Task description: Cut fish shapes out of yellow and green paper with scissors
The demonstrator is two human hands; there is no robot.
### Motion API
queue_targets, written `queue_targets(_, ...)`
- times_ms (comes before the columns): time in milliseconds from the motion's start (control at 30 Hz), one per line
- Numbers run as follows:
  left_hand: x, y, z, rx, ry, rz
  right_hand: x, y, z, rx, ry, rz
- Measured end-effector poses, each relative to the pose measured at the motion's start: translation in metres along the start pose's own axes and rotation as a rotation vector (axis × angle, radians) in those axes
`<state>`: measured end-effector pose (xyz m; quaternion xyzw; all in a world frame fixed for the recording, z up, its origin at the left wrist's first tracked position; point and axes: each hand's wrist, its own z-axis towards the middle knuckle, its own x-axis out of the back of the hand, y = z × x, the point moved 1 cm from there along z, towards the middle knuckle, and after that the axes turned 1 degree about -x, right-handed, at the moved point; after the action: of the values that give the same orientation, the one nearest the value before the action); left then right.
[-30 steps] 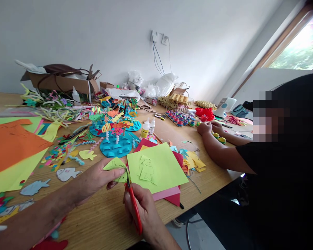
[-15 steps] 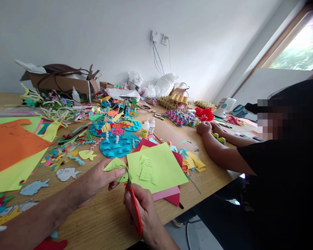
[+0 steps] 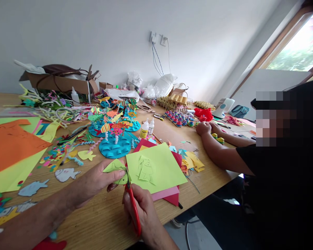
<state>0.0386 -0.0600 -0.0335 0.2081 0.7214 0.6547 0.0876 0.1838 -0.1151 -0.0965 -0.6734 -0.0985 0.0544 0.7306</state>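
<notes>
My left hand [image 3: 108,175] pinches a green paper piece [image 3: 112,165] with drawn outlines between thumb and fingers. Red-handled scissors [image 3: 134,205] are gripped in my right hand [image 3: 142,205], their blades pointing up at the right edge of that piece. Just beyond, a green sheet [image 3: 167,166] carries a drawn fish and a loose cut scrap [image 3: 146,168]. It lies over pink paper [image 3: 167,193] and red paper [image 3: 173,200]. To the left of my hands rest a white paper fish [image 3: 66,174], a blue paper fish [image 3: 33,188] and a yellow-green paper fish [image 3: 86,155].
Blue round bases [image 3: 114,147] bearing colourful paper fish stand ahead, with glue bottles [image 3: 144,129] beside them. Orange paper [image 3: 15,146] covers the left side. Yellow scraps [image 3: 194,161] lie right of the sheets. A person in black [image 3: 284,180] sits at right, forearms on the table.
Both hands keep almost the same place, the scissors still at the green piece. The whole view has shifted very slightly.
</notes>
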Motion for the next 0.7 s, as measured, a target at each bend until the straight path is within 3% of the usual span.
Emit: queue_targets(700, 0.009, -0.0014, -0.0019, 0.029, -0.111, -0.026, 0.0018, -0.0029, 0.0005, 0.023, -0.042, -0.036)
